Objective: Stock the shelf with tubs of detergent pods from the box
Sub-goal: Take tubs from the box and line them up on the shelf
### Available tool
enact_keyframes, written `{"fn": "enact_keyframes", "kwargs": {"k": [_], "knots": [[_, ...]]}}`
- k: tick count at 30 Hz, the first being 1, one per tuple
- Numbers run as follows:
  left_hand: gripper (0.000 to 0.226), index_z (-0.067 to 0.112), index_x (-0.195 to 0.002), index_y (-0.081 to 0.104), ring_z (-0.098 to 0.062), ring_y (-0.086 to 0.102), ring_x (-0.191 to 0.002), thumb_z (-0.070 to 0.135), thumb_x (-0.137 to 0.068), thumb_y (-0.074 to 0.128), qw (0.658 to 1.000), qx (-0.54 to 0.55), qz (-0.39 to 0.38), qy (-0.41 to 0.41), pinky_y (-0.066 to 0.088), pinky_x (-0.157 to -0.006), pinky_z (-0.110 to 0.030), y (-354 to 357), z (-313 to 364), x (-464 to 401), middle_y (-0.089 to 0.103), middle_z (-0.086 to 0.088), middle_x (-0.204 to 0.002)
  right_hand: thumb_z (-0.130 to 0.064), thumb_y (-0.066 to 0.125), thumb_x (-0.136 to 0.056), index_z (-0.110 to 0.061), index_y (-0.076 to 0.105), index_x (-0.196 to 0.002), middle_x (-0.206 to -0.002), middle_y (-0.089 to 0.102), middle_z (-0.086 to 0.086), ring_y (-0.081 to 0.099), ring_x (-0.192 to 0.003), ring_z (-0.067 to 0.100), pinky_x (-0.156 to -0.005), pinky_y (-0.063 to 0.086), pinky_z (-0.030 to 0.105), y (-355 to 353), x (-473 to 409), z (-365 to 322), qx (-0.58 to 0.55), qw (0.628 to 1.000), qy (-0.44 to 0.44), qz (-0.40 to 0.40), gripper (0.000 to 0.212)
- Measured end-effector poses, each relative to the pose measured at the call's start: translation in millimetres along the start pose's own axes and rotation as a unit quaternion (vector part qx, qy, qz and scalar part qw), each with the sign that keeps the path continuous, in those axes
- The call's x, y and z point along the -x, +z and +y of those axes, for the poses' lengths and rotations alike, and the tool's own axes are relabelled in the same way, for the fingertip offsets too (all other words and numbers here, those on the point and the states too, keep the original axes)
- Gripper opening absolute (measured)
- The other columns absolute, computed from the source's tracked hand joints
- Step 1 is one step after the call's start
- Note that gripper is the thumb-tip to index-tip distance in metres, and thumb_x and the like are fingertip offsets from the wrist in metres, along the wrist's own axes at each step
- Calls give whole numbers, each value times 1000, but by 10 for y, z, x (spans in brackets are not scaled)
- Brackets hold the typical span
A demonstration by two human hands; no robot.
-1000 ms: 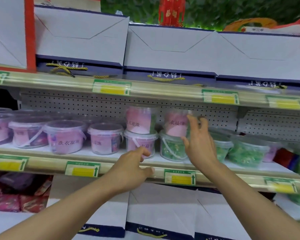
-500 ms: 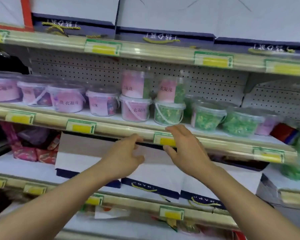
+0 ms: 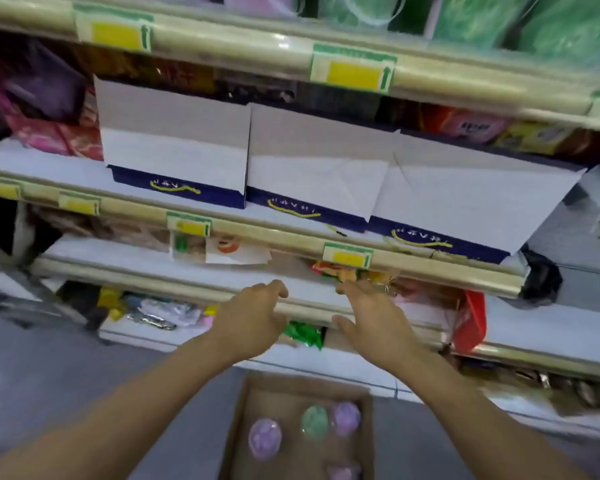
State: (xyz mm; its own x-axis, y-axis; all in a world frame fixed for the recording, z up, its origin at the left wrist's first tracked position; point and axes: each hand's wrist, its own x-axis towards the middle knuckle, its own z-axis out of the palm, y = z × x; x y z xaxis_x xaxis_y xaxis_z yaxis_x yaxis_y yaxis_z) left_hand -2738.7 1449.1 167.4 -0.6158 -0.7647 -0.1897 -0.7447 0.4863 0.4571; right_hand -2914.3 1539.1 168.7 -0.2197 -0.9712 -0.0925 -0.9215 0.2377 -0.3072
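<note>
Both hands hang empty with loose, spread fingers, the left hand (image 3: pixel 253 318) beside the right hand (image 3: pixel 371 315). Below them the cardboard box (image 3: pixel 243 420) holds what look like four blurred tubs (image 3: pixel 265 438).

Matt brown cardboard box (image 3: pixel 236 441) — glossy plastic tubs (image 3: pixel 264 438) inside; shelf rail (image 3: pixel 222 60) shiny, smooth.

I saw that my left hand (image 3: pixel 253 318) and right hand (image 3: pixel 371 317) were ungloved and carried no rings or watch, and both forearms were bare, with no sleeve showing anywhere in the frame.
</note>
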Motion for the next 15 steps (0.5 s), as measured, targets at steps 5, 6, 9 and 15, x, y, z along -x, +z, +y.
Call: {"fn": "enact_keyframes", "kwargs": {"k": [5, 6, 9, 15], "knots": [[35, 23, -122, 51, -19, 55, -113, 28, -88, 57, 998, 21, -49, -35, 47, -87, -32, 626, -363, 104, 60, 2, -117, -30, 55, -88, -17, 46, -127, -124, 50, 7, 53, -112, 30, -85, 46, 38, 607, 246, 205, -21, 996, 64, -66, 42], [35, 22, -120, 52, -20, 57, -111, 28, -87, 58, 997, 30, -62, -45, 47, -87, -31, 736, -437, 125, 62, 1, -114, -30, 56, -88, -18, 45, -128, -126, 49, 6, 52, -114, 30, -86, 46, 38, 705, 298, 245, -24, 994, 76, -73, 43], [35, 13, -117, 55, -26, 60, -105, 28, -86, 56, 992, 54, -106, -47, 43, -81, -27, 1079, -661, 210, 65, -9, -109, -26, 55, -87, -18, 48, -125, -124, 51, 7, 54, -112, 30, -86, 46, 38, 1029, 462, 367, -28, 986, 123, -109, 40], [29, 10, -116, 57, -30, 62, -108, 17, -88, 57, 980, 50, -174, -84, 49, -88, -36, 1825, -1116, 297, 66, -14, -115, -36, 44, -74, -16, 56, -100, -104, 59, 13, 60, -94, 36, -75, 47, 38, 1836, 681, 697, -69, 968, 190, -150, 35]]}}
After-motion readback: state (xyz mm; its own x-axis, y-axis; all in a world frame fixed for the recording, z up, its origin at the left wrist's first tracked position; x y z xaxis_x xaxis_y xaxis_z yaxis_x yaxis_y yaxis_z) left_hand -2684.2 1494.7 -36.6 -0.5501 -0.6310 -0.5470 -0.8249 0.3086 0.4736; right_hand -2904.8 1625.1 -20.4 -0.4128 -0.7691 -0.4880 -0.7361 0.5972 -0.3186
